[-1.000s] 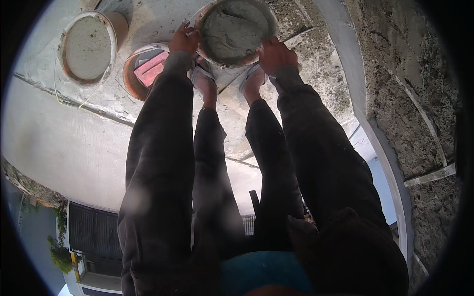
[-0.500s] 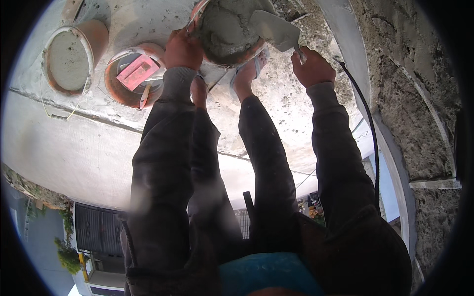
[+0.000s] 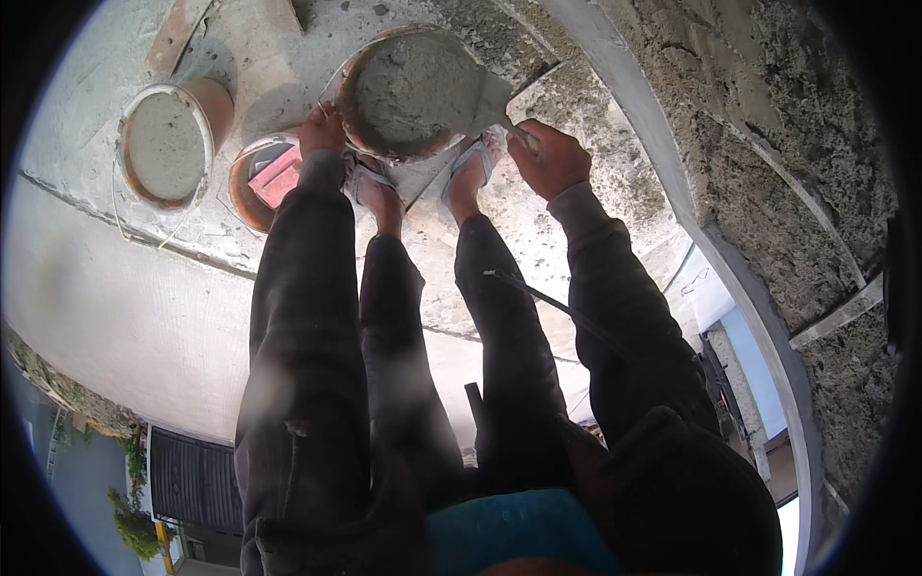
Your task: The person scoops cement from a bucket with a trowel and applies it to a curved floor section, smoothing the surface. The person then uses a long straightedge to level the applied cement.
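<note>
A large bucket of grey mortar (image 3: 403, 96) sits at the top middle, in front of my sandaled feet. My left hand (image 3: 321, 130) is closed on its wire handle at the left side. My right hand (image 3: 545, 156) grips a trowel (image 3: 485, 104) whose mortar-smeared blade lies over the bucket's right part, at the mortar. Beside my left arm stands a smaller bucket (image 3: 245, 199) with a red float (image 3: 276, 178) in it. Further left is another bucket full of grey mix (image 3: 165, 149).
A rough plastered surface (image 3: 768, 115) with a pale edging strip runs down the right. A dark cable (image 3: 538, 298) hangs in front of my legs. Boards (image 3: 178, 34) lie at the top left. A shuttered gate (image 3: 195, 477) and plants (image 3: 134, 528) show at the lower left.
My right hand left the bucket's rim and took hold of the trowel, then moved leftward, bringing the blade down to the mortar. The cable has swung across my right forearm.
</note>
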`<state>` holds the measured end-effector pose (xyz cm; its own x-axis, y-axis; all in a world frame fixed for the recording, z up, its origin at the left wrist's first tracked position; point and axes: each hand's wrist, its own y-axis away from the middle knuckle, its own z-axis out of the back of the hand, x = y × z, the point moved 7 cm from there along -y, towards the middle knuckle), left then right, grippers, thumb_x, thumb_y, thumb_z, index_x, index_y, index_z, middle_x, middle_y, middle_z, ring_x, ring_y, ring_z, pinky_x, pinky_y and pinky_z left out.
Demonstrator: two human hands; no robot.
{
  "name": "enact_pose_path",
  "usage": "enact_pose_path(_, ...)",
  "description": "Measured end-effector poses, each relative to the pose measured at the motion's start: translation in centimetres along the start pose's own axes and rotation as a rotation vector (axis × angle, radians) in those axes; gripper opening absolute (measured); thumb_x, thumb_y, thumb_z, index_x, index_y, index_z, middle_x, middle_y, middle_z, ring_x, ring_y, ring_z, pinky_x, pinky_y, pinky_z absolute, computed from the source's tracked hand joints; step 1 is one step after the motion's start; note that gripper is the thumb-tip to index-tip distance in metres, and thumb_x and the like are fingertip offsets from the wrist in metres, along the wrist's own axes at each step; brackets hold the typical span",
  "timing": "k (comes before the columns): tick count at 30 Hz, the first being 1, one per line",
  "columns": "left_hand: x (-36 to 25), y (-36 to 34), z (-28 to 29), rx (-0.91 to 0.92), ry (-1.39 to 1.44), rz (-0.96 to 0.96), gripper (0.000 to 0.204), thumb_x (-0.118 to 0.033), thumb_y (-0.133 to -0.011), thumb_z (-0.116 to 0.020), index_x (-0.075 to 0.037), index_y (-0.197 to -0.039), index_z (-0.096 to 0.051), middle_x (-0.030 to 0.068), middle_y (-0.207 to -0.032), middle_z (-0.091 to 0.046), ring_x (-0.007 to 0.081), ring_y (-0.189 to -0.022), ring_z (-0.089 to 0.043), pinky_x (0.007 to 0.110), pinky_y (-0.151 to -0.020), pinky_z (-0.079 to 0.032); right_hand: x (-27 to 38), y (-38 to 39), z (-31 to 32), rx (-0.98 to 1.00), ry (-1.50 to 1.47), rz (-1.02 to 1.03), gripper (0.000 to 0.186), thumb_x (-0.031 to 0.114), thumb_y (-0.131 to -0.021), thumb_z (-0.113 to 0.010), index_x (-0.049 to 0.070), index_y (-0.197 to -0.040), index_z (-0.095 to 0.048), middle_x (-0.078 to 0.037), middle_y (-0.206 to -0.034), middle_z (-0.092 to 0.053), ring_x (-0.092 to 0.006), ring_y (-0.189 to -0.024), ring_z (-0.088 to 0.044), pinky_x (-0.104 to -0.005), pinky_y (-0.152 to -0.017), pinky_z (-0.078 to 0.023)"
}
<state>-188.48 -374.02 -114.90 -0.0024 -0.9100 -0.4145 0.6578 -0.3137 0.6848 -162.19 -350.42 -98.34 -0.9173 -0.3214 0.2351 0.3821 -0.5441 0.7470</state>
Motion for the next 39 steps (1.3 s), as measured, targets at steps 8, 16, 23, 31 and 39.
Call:
enact_pose_path(8, 6.0, 11.5, 7.2, 0.020, 0.562, -0.035, 0.041, -0.009, -0.090, -0.052, -0.002, -0.130, -0.050, 0.0094, -0.103, -0.064, 0.0174, -0.088, -0.061, 0.028, -0.080, -0.049, 8.7, 12.4, 18.6, 0.003, -0.264, 0.419, 0.027, 0.029, -0.085, -0.072, 0.003, -0.089, -0.065, -0.009, -0.070, -0.060, -0.0206, -0.064, -0.059, -0.0333, -0.059, -0.047)
enact_pose_path(16, 12.2, 18.1, 13.5, 0.047, 0.663, 0.267, 0.041, -0.009, -0.090, -0.052, -0.001, -0.130, -0.050, 0.0084, -0.101, -0.064, 0.0126, -0.080, -0.059, 0.025, -0.065, -0.047, 4.2, 8.7, 34.0, -0.135, -0.502, 0.070, 0.029, 0.031, -0.092, -0.062, 0.003, -0.090, -0.066, -0.001, -0.066, -0.055, -0.0074, -0.053, -0.050, -0.0237, -0.050, -0.040)
enact_pose_path(23, 10.6, 21.9, 12.2, 0.061, 0.742, 0.396, 0.043, -0.009, -0.089, -0.053, -0.002, -0.131, -0.050, 0.0098, -0.103, -0.064, 0.0124, -0.078, -0.059, 0.023, -0.061, -0.045, 2.4, 13.9, 31.1, -0.114, -0.479, 0.374, 0.026, 0.025, -0.089, -0.067, 0.008, -0.106, -0.060, -0.003, -0.093, -0.066, -0.0173, -0.081, -0.065, -0.0329, -0.067, -0.051)
enact_pose_path(31, 5.1, 22.5, 7.9, 0.220, 0.903, 0.432, 0.039, -0.008, -0.092, -0.055, -0.003, -0.130, -0.051, 0.0087, -0.101, -0.065, 0.0121, -0.080, -0.062, 0.022, -0.064, -0.045, -0.7, -5.5, 20.9, -0.537, 0.153, 0.092, 0.039, 0.043, -0.087, -0.062, 0.015, -0.115, -0.060, -0.006, -0.112, -0.066, -0.0282, -0.100, -0.065, -0.0426, -0.080, -0.053)
enact_pose_path(39, 5.9, 22.8, 8.3, 0.194, 0.857, 0.476, 0.038, -0.010, -0.093, -0.052, -0.002, -0.129, -0.050, 0.0096, -0.102, -0.064, 0.0124, -0.080, -0.061, 0.022, -0.064, -0.045, 4.3, -1.3, 27.7, -0.744, -0.044, 0.190, 0.039, 0.040, -0.085, -0.068, 0.013, -0.111, -0.063, -0.007, -0.110, -0.067, -0.0304, -0.098, -0.065, -0.0400, -0.081, -0.053)
